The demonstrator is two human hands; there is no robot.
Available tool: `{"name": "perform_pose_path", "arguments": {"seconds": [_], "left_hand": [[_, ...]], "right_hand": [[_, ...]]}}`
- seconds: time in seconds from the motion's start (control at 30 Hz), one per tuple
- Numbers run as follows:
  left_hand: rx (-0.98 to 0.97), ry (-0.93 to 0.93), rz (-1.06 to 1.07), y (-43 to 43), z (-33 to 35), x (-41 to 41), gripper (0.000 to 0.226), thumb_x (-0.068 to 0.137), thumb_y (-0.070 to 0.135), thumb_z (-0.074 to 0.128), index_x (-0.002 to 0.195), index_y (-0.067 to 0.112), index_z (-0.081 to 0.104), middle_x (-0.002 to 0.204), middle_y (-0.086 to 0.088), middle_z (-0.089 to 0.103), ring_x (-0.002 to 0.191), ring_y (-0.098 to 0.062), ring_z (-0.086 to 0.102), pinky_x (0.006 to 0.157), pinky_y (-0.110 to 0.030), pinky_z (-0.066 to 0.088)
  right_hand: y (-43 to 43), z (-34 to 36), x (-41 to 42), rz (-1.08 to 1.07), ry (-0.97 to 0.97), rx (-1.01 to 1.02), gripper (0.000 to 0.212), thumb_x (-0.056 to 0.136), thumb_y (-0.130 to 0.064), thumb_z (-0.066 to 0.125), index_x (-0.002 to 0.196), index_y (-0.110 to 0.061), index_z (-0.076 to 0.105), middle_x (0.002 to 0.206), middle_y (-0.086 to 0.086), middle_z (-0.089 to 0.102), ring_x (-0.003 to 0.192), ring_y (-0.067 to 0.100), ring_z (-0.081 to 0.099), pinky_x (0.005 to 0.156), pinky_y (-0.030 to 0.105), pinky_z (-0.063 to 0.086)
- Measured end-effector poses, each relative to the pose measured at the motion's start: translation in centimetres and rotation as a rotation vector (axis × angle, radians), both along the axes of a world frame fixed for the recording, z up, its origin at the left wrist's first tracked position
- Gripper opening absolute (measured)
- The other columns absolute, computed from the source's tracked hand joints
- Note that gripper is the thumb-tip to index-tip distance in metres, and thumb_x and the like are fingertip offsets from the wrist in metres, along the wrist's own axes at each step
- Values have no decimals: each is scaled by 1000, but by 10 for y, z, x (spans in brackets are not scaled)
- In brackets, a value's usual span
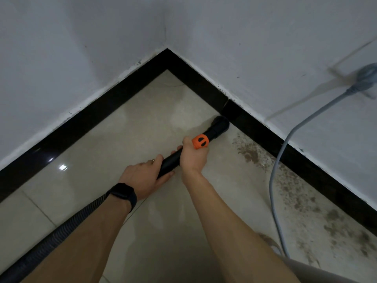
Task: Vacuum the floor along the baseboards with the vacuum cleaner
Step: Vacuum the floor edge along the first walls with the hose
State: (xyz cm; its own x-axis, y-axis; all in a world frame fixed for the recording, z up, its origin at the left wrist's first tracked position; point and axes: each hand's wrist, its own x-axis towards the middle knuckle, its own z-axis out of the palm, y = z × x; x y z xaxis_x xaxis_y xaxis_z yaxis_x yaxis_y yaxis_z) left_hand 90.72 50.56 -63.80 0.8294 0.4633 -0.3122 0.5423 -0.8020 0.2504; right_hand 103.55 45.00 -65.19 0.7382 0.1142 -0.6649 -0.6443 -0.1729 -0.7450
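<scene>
White walls (81,58) meet in a corner at upper centre, with dark marks along their bottom edge. At right, a grey plug (366,75) sits in a blurred wall socket. Its grey cable (285,144) hangs toward lower right. A black watch (122,193) shows lower left of centre.

Pale, glossy tile floor (122,139) here, running up into a corner at twelve o'clock, edged all the way round by a black baseboard (81,127). A bright glint (62,167) of light sits on the tiles at nine o'clock, and a grout line (40,209) crosses down at eight. At two o'clock the black vacuum nozzle (221,123) meets the floor right against the baseboard. From there to five o'clock, brown dirt (251,154) is scattered along the right-hand edge, and a grey cable (271,184) trails down across it.
</scene>
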Motion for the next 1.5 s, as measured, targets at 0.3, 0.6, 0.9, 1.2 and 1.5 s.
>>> {"name": "perform_pose_path", "arguments": {"seconds": [0.3, 0.6, 0.9, 1.2, 1.5], "left_hand": [[146, 14, -161, -9, 1, -28, 52, 93, 69, 27, 114, 23, 41, 102, 4, 63, 83, -19, 64, 57, -30, 37], [355, -291, -158, -13, -15, 9, 43, 75, 52, 62, 86, 12, 52, 61, -9, 59, 42, -28, 54, 40, -27, 33], [210, -88, 16, -4, -15, 6, 49, 94, 64, 34, 110, 19, 45, 93, -2, 63, 78, -27, 63, 54, -32, 39], [73, -47, 54, 11, 1, 0, 45, 94, 68, 30, 106, 24, 33, 83, 6, 51, 64, -18, 51, 54, -30, 39], [60, -101, -213, 3, -12, -45, 109, 57, 84, -34, 113, 25, 39, 96, 5, 63, 76, -16, 62, 51, -29, 33]], "right_hand": [[-30, 10, -35, -136, 65, 122, 31, 90, -9, 65, 118, -3, 54, 71, 10, 69, 60, 26, 71, 59, 33, 59], [-23, 15, 6, -160, 69, 173, 7, 84, -5, 60, 89, -5, 56, 57, 7, 60, 49, 25, 64, 59, 33, 55], [1, 16, 11, -45, 71, 143, 6, 85, -3, 60, 87, -5, 55, 59, 9, 60, 49, 26, 61, 53, 31, 56], [20, 15, 7, 39, 32, 72, 33, 89, -15, 63, 118, 0, 57, 72, 9, 68, 52, 21, 69, 51, 26, 55], [-32, 9, -51, -183, 90, 79, 35, 93, -13, 62, 123, -2, 49, 72, 9, 70, 56, 24, 71, 57, 32, 57]]}}
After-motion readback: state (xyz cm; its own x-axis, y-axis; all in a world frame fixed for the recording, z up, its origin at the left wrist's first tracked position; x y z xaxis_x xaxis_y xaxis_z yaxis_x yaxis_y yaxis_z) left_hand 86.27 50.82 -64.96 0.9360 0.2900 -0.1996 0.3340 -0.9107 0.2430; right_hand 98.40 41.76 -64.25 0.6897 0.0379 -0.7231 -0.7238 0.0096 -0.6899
